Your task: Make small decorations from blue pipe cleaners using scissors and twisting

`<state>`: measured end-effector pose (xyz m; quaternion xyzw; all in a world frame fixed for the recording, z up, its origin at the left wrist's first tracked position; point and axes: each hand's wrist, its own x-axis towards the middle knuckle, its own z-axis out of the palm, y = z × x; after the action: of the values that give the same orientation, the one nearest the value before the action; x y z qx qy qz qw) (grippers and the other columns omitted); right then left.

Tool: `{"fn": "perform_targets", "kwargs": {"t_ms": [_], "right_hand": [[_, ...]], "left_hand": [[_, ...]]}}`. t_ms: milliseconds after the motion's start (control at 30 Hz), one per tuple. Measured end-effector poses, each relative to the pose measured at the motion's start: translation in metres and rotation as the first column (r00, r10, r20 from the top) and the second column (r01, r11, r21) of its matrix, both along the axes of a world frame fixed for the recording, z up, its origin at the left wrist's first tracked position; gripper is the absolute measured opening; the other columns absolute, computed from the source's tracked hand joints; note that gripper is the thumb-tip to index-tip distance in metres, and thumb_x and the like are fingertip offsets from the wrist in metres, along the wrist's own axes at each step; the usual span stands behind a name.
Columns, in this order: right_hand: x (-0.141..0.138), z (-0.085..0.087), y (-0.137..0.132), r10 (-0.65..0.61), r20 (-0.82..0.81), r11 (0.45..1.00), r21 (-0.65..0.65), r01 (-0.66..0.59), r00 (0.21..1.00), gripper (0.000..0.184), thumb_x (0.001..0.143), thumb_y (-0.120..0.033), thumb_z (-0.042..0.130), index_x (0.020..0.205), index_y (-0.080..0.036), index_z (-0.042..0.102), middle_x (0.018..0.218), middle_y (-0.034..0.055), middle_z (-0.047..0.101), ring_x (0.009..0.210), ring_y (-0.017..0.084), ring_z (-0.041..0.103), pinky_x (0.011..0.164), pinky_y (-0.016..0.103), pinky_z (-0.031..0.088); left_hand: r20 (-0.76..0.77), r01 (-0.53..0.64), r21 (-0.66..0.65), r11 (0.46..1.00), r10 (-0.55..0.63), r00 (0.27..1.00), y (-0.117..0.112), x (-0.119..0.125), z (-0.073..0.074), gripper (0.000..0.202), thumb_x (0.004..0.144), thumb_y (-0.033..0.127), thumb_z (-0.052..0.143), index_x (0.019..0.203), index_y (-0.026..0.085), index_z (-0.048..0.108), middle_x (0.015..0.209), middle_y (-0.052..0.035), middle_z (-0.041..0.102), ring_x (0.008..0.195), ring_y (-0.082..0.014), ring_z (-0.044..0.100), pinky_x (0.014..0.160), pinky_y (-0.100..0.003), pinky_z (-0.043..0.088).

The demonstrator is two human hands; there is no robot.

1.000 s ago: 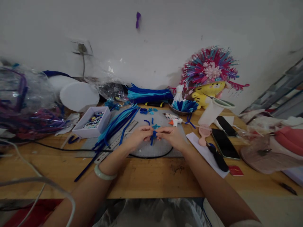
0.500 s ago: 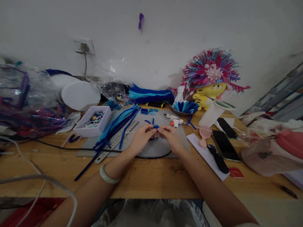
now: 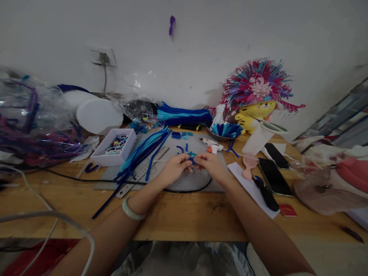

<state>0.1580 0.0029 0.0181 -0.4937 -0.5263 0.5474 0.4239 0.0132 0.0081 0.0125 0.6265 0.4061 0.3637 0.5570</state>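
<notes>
Left hand (image 3: 176, 168): thumb and fingertips pinched one side of a small dark-blue piece (image 3: 193, 160); a pale bracelet (image 3: 131, 210) circled the forearm.
Right hand (image 3: 212, 165): its fingertips gripped the same piece from the opposite side.
Where the dark-blue piece was: between both hands, above the grey mat (image 3: 175, 183); fingers hid much of its shape.
Light-blue piece (image 3: 191, 153): showed just beyond the fingertips; whether it touched the held one could not be told.
Short blue stems (image 3: 180, 148): lay on the mat beyond the hands.
Left side: a bundle of long blue stems (image 3: 146, 147), beside a ruler (image 3: 138, 178).
Right side: a glue gun (image 3: 212, 145) lay near the right hand.
</notes>
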Motion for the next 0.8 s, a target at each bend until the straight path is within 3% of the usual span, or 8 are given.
{"fn": "perform_targets", "kwargs": {"t_ms": [133,200,367,500,667,800], "right_hand": [[0.004,-0.004,0.001,0.088,-0.218,0.966,-0.220,-0.137,0.972,0.020,0.055,-0.029,0.070,0.055,-0.014,0.058,0.045,-0.0035,0.052,0.042,0.005,0.044,0.042,0.019,0.033],[0.004,-0.005,0.002,0.097,-0.298,0.949,-0.259,-0.179,0.949,0.020,0.054,-0.028,0.071,0.057,-0.013,0.058,0.046,-0.0033,0.052,0.043,0.005,0.044,0.042,0.018,0.034],[-0.003,-0.007,0.003,-0.015,-0.350,0.992,-0.125,-0.030,0.937,0.019,0.056,-0.028,0.070,0.060,-0.015,0.057,0.051,-0.0027,0.055,0.048,0.007,0.049,0.049,0.021,0.040],[-0.010,-0.010,0.002,-0.084,-0.328,0.994,-0.093,0.057,0.941,0.023,0.054,-0.030,0.070,0.065,-0.016,0.056,0.053,-0.0034,0.056,0.050,0.009,0.052,0.052,0.024,0.043],[-0.016,-0.012,0.001,-0.132,-0.201,0.990,0.019,0.138,0.971,0.027,0.053,-0.029,0.071,0.070,-0.019,0.053,0.054,-0.0056,0.056,0.048,0.010,0.053,0.052,0.026,0.044],[-0.015,-0.009,0.000,-0.113,-0.158,0.992,0.035,0.120,0.981,0.026,0.051,-0.027,0.072,0.065,-0.018,0.051,0.050,-0.0064,0.055,0.045,0.009,0.052,0.050,0.025,0.043]], "left_hand": [[0.029,0.071,0.024,0.997,-0.072,0.997,-0.001,-0.003,0.001,0.005,0.068,0.016,0.049,0.064,0.017,0.049,0.057,0.0038,0.056,0.051,-0.0093,0.053,0.058,-0.024,0.041],[0.054,0.075,0.040,0.996,-0.077,0.996,0.000,-0.003,0.000,0.005,0.068,0.018,0.050,0.064,0.017,0.049,0.056,0.0037,0.055,0.052,-0.0097,0.053,0.058,-0.024,0.041],[0.217,-0.085,-0.018,0.996,0.087,0.972,0.003,0.002,-0.010,0.010,0.068,0.026,0.055,0.071,0.016,0.052,0.059,0.0030,0.057,0.056,-0.0096,0.054,0.058,-0.023,0.040],[0.266,-0.184,-0.070,0.980,0.196,0.944,0.005,0.002,-0.013,0.016,0.066,0.030,0.058,0.073,0.016,0.055,0.063,0.0029,0.056,0.057,-0.0090,0.052,0.060,-0.023,0.041],[0.212,-0.194,-0.045,0.980,0.199,0.957,0.004,0.000,-0.010,0.015,0.066,0.029,0.058,0.072,0.016,0.053,0.062,0.0041,0.052,0.056,-0.0082,0.048,0.056,-0.022,0.038],[0.235,-0.139,-0.072,0.988,0.152,0.960,0.004,0.000,-0.013,0.015,0.069,0.029,0.055,0.070,0.015,0.050,0.054,0.0053,0.048,0.052,-0.0072,0.044,0.052,-0.020,0.034]]}}
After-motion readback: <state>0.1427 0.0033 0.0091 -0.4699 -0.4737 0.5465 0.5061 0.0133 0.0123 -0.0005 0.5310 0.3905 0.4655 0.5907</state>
